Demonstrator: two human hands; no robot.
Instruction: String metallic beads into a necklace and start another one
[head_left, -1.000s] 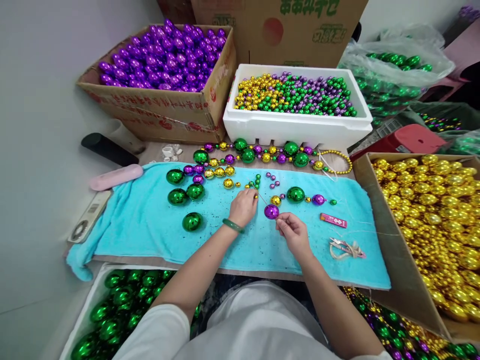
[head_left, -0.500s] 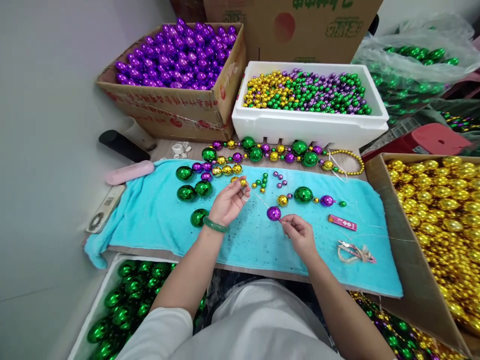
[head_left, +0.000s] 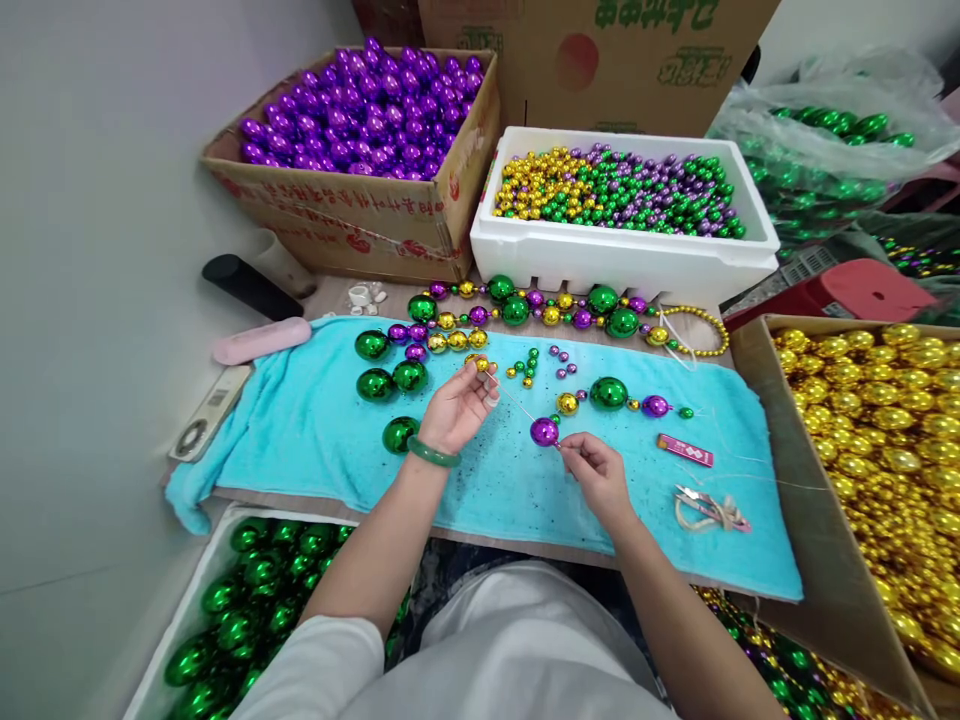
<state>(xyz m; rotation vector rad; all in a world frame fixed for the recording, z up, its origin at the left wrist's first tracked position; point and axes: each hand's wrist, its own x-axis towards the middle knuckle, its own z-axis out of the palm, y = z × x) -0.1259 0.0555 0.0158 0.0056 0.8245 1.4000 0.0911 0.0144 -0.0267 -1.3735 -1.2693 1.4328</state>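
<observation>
My left hand (head_left: pixel 459 408), with a green bangle (head_left: pixel 435 453) at the wrist, is closed at the fingertips on a thin white string (head_left: pixel 516 400). A small gold bead (head_left: pixel 481 365) shows at those fingertips; whether it is threaded I cannot tell. The string runs down to a large shiny purple bead (head_left: pixel 544 432), held just above the towel. My right hand (head_left: pixel 598 472) pinches the near end of that bead. Beyond it lies a strung row with a gold bead (head_left: pixel 567 404), a big green bead (head_left: pixel 608 393) and a purple bead (head_left: pixel 655 406).
A turquoise towel (head_left: pixel 300 440) bears loose beads, a lighter (head_left: pixel 685 450) and small scissors (head_left: pixel 712 508). Behind stand a carton of purple beads (head_left: pixel 330 215) and a white foam box (head_left: pixel 622 250). A carton of gold beads (head_left: pixel 787 480) flanks the right; green beads (head_left: pixel 247 600) fill a front-left box.
The purple bead and my right hand have shifted slightly left and down. A small green bead beside the purple one now shows. My left hand keeps nearly the same place and pinch.
</observation>
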